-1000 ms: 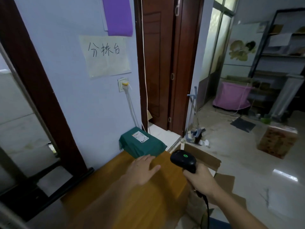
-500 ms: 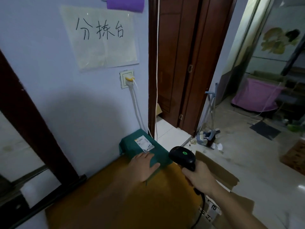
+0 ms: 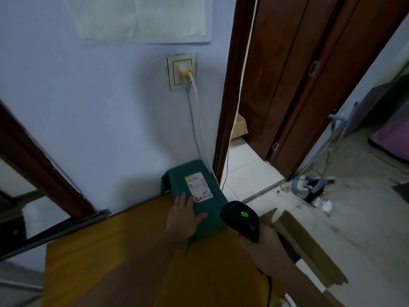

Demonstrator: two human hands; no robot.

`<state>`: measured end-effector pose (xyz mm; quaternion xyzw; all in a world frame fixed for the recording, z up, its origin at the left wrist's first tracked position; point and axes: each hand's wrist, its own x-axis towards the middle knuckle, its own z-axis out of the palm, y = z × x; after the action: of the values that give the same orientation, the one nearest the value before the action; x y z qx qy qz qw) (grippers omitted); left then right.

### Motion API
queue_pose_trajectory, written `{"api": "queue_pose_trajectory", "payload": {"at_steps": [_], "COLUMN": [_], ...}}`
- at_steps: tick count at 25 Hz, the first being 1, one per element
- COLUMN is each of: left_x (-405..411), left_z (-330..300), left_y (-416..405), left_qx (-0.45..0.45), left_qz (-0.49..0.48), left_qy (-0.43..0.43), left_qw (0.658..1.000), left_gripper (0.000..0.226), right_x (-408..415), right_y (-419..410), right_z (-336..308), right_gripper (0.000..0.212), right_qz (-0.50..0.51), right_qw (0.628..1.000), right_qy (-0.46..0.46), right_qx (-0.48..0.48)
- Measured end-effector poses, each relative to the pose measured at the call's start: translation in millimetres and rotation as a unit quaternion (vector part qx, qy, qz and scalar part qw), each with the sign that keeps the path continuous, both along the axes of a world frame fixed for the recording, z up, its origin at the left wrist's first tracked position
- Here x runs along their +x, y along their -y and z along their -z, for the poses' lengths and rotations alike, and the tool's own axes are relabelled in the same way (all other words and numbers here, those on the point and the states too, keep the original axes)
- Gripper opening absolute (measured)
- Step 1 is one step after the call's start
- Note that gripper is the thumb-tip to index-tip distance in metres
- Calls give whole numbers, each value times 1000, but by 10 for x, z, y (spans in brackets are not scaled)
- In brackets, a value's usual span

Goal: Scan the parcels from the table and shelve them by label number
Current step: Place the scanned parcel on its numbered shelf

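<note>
A dark green parcel [image 3: 200, 180] with a white shipping label [image 3: 197, 185] lies at the far right corner of the wooden table [image 3: 124, 247], against the wall. My left hand [image 3: 183, 216] rests flat on the parcel's near left part, fingers straight and spread. My right hand [image 3: 260, 239] grips a black barcode scanner [image 3: 242, 219] with a green light lit on top, held just right of the parcel's near end and pointing towards it. The scanner's cable runs down past my forearm.
An open cardboard box [image 3: 305, 242] stands on the floor right of the table. Two cables hang from a wall socket [image 3: 181, 72] down behind the parcel. A brown door [image 3: 287, 80] stands open to the right; a mop and dustpan [image 3: 318, 182] lean beyond it.
My left hand has slid forward from the table onto the green parcel. The scanner has come closer to the parcel. My view has tilted down and moved nearer.
</note>
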<state>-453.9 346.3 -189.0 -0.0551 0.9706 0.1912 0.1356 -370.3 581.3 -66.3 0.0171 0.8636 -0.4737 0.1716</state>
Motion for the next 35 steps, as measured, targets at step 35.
{"api": "queue_pose_trajectory", "payload": {"at_steps": [35], "left_x": [717], "left_z": [794], "left_y": [-681], "left_qx": [340], "left_qz": [-196], "left_qy": [-50], "left_qw": [918], "left_gripper": [122], "right_x": [-603], "right_y": [477], "right_z": [573], "right_gripper": [37], "right_qz": [45], "right_qw": [996], "right_qy": [-71], "right_qx": [6]}}
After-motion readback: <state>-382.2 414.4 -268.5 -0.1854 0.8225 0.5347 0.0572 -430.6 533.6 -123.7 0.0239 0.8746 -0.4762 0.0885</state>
